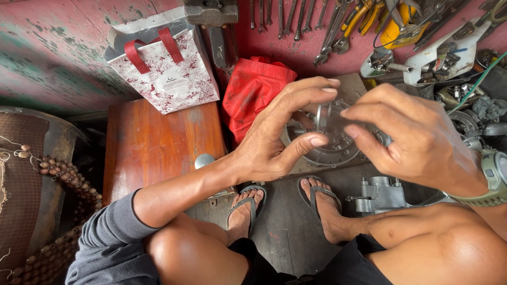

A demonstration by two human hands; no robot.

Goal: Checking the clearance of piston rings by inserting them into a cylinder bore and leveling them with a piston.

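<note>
Grey round metal cover [330, 138] sits half hidden behind both hands, left [280, 134] and right [417, 140], grasping it

Light is soft and even, daylight-like, falling from above and behind you; your knees catch a mild sheen. Your left hand [274, 142] and right hand [417, 142] are sharp, fingertips slightly soft. Below your hands the floor drops into dim shadow. Far left of your left hand it's murky. Wide lens bends the edges; no hard glare.
</note>
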